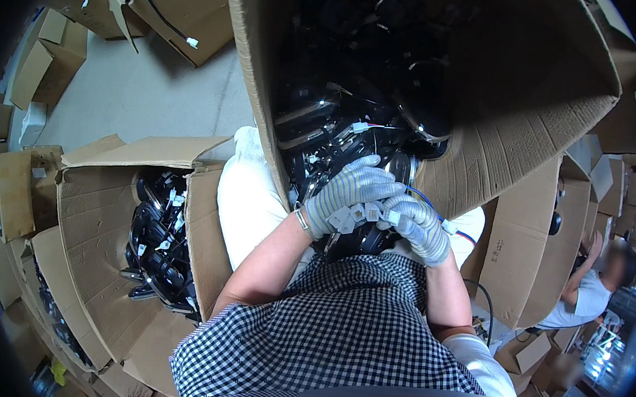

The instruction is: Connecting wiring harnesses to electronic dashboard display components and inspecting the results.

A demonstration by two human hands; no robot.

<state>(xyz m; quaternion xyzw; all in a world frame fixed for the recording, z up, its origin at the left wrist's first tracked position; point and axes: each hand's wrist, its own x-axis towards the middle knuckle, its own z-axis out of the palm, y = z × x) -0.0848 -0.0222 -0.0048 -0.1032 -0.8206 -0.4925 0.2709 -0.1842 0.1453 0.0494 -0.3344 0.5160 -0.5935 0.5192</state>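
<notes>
White connectors [357, 214], row running sideways near box's [516, 157] near edge; left hand [349, 193] gripping, right hand [421, 226] at right end, grip unclear.

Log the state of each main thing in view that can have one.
Left hand: gloved, fingers bent, grip unclear
Right hand: gloved, fingers bent, grip unclear
White connectors: bunched at the hands
Large front box: open, partly filled
Left-side box: open, partly filled
Black parts: heaped in both boxes
Checked apron: worn

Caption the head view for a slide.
Gloved left hand and right hand meet at white connectors before an open cardboard box of black parts.
</notes>
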